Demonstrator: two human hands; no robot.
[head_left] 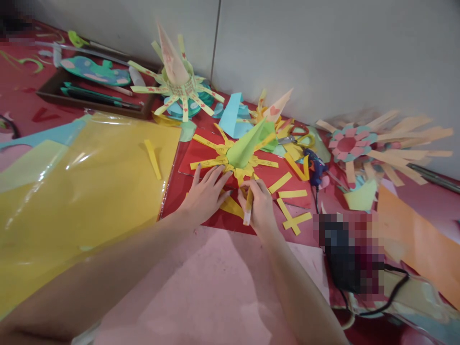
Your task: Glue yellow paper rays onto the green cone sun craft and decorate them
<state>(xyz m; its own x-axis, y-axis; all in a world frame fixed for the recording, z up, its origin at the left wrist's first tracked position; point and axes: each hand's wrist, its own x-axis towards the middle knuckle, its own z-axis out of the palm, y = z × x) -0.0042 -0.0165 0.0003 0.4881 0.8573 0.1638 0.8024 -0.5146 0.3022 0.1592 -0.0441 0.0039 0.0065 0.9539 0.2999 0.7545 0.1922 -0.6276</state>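
Note:
A paper craft with a green cone (245,149) in a ring of yellow paper strips (265,163) lies on a red sheet (187,163). My left hand (205,195) rests flat with fingers spread, fingertips touching the near-left strips. In my right hand (263,207) is a gold-and-white pen (248,207), held at the craft's near edge; its writing tip is hidden by my fingers. Small marks show on several strips. Under and between my hands lies a piece of yellow paper (232,206). Loose yellow strips (293,193) are scattered to the right of my right hand.
A taller cone craft (176,72) and a brown tray (93,103) stand at the back left. Yellow-handled scissors (304,140), a blue glue gun (316,167) and a peach paper flower (354,143) are to the right. Yellow sheets in plastic (108,177) cover the left.

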